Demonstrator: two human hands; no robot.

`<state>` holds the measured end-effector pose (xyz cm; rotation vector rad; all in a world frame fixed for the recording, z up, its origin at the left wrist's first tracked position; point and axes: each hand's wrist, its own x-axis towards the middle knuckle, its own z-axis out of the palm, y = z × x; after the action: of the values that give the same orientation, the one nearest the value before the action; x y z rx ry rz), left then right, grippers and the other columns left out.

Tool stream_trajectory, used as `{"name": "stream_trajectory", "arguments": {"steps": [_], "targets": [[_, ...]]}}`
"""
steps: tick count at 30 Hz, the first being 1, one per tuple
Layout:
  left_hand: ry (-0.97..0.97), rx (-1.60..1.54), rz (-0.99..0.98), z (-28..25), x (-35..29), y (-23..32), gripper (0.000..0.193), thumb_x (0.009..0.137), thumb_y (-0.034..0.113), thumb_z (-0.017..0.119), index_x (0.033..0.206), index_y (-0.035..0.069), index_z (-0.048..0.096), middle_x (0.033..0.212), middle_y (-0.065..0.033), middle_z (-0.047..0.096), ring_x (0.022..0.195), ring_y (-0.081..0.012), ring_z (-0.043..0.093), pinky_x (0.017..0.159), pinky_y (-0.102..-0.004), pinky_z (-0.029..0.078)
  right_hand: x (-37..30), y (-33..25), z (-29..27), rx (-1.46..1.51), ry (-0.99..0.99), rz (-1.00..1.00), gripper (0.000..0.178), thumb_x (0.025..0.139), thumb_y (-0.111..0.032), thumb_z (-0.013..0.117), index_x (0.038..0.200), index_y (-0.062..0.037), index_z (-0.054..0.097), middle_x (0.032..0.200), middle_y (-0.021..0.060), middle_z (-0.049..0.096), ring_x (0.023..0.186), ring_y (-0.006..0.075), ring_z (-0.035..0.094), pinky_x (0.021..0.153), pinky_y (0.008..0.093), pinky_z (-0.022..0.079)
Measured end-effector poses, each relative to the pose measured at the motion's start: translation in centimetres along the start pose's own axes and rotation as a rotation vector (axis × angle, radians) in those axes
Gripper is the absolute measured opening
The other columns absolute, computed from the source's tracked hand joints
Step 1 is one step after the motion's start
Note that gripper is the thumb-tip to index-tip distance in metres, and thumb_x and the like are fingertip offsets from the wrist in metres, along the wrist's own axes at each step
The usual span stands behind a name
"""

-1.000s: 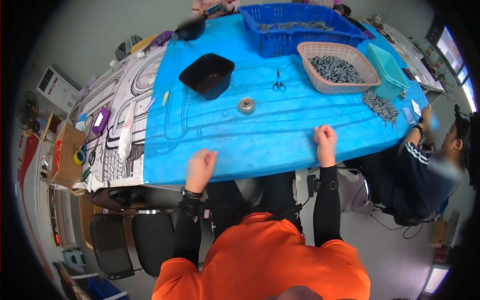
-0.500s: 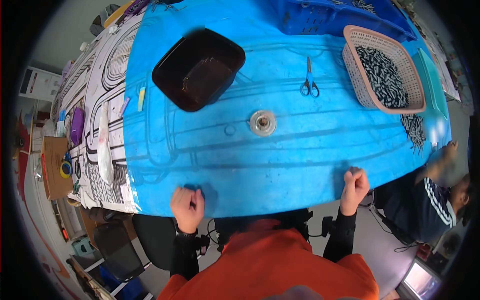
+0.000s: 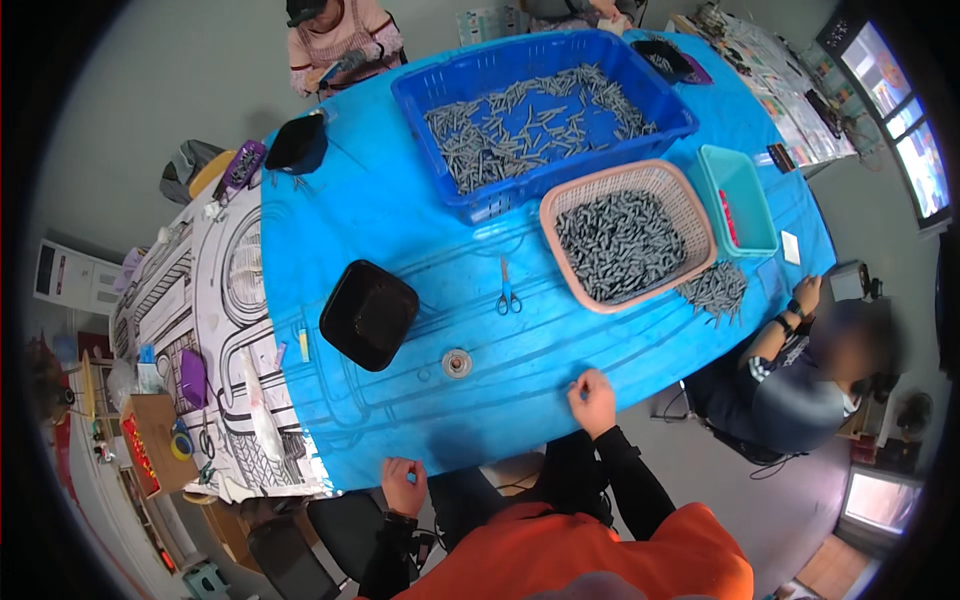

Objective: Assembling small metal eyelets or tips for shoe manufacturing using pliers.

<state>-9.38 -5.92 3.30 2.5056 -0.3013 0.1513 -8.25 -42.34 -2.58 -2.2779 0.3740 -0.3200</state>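
My left hand (image 3: 404,487) is closed with its fingers curled, just off the near edge of the blue-covered table (image 3: 520,410). Over the near edge, farther right, my right hand (image 3: 592,403) makes a loose fist. Nothing shows in either one. Beyond them on the cover lies a small clear round dish (image 3: 457,363) with something small and brown at its centre. Blue-handled scissors (image 3: 509,300) lie past it, blades pointing away. To their left stands a dark, square-mouthed plastic bin (image 3: 395,345).
A pink basket (image 3: 620,305) holds many short grey sticks, with a loose pile (image 3: 718,290) beside it. Behind stands a large blue crate (image 3: 480,205) of similar pieces; a teal bin (image 3: 755,220) is at right. One person (image 3: 800,390) sits at right, another (image 3: 340,45) across the table.
The view has tilted up and swung right, bringing the table's far side and more people into sight. Both my hands stay closed near the edge.
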Motion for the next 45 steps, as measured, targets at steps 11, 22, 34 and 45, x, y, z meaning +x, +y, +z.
{"name": "stream_trajectory", "arguments": {"steps": [11,22,34,45], "targets": [[0.074,-0.458,-0.165,1.7,13.3,19.0,0.025,0.08,0.006,0.062,0.102,0.002,0.052,0.086,-0.0081,0.056,0.069,-0.0171,0.053,0.057,-0.0294,0.042,9.5,8.9,-4.4,-0.47,0.454,0.474,0.055,0.076,-0.018,0.058,0.122,0.007,0.039,0.135,0.0266,0.032,0.129,0.041,0.028,0.103,0.0517,0.025],[0.06,-0.607,-0.27,-3.3,29.8,26.2,0.037,0.087,0.007,0.055,0.122,0.004,0.043,0.107,-0.0087,0.056,0.09,-0.0158,0.057,0.071,-0.0272,0.045,7.7,7.7,-8.7,-0.366,0.232,0.495,0.052,0.075,-0.015,0.062,0.117,0.0078,0.043,0.131,0.0263,0.036,0.125,0.0411,0.03,0.104,0.0503,0.023],[0.02,-1.281,-0.705,14.0,29.7,18.3,0.047,0.085,0.037,0.061,0.116,0.003,0.05,0.107,-0.0126,0.054,0.094,-0.024,0.056,0.075,-0.0401,0.05,26.5,-0.6,-19.6,0.981,0.093,0.68,0.028,0.089,-0.022,0.052,0.101,0.003,0.05,0.092,0.013,0.058,0.075,0.022,0.064,0.059,0.0288,0.055],[0.399,0.255,-0.894,13.4,43.0,14.9,0.081,0.069,0.043,0.073,0.126,-0.004,0.039,0.115,-0.0233,0.054,0.107,-0.0394,0.052,0.092,-0.0495,0.039,44.2,9.5,-15.9,0.03,0.35,0.508,0.045,0.073,-0.026,0.064,0.101,0.0072,0.052,0.095,0.0191,0.059,0.088,0.0364,0.058,0.078,0.0423,0.047]]}}
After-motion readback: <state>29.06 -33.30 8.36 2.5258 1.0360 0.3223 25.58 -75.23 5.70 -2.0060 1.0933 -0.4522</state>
